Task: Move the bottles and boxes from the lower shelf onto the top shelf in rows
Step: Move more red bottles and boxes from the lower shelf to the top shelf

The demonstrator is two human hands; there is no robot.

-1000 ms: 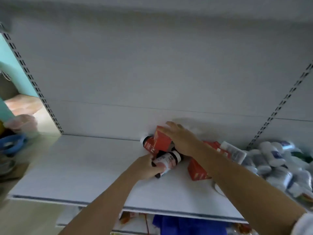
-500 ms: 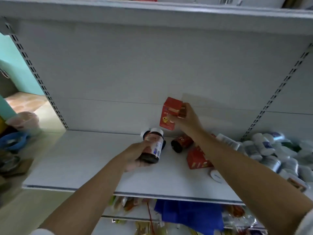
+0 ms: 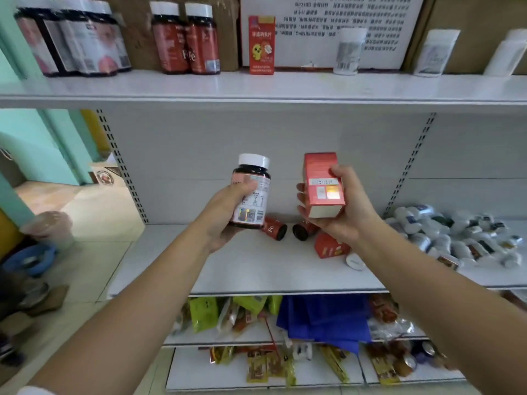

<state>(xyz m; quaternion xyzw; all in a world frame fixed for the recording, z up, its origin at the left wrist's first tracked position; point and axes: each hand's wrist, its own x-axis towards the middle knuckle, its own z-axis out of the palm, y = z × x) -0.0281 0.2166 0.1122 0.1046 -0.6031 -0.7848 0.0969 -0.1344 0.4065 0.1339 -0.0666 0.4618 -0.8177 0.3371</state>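
bottle (image 3: 255,205) and box (image 3: 318,195) higher than before

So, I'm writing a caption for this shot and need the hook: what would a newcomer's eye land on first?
The two hands in the middle: the left hand holds a dark white-capped bottle upright and the right hand holds a red box, both above the lower shelf. Next comes the jumbled heap of white bottles at the right, against the upright bottles on the top shelf.
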